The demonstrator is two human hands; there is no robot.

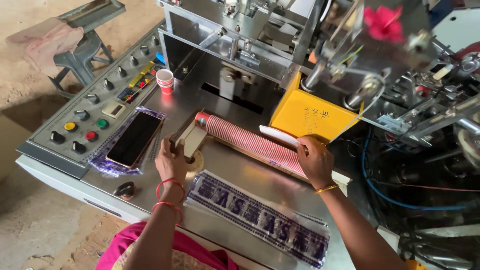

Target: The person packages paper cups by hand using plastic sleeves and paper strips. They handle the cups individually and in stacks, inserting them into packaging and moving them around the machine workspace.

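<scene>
A long stack of nested red-and-white paper cups (pixel 250 142) lies on its side in a trough on the steel machine table (pixel 235 180). My left hand (pixel 171 160) presses a small block (pixel 189 141) against the stack's near end. At the far end my right hand (pixel 315 161) grips the stack. A flat clear plastic sleeve with purple print (pixel 260 216) lies on the table in front of my hands.
A phone (pixel 134 138) on a plastic bag lies to the left, beside a control panel with knobs and buttons (pixel 85 120). A single cup (pixel 165 81) stands further back. A yellow box (pixel 312 116) and machine parts are behind. A stool (pixel 80 47) stands at far left.
</scene>
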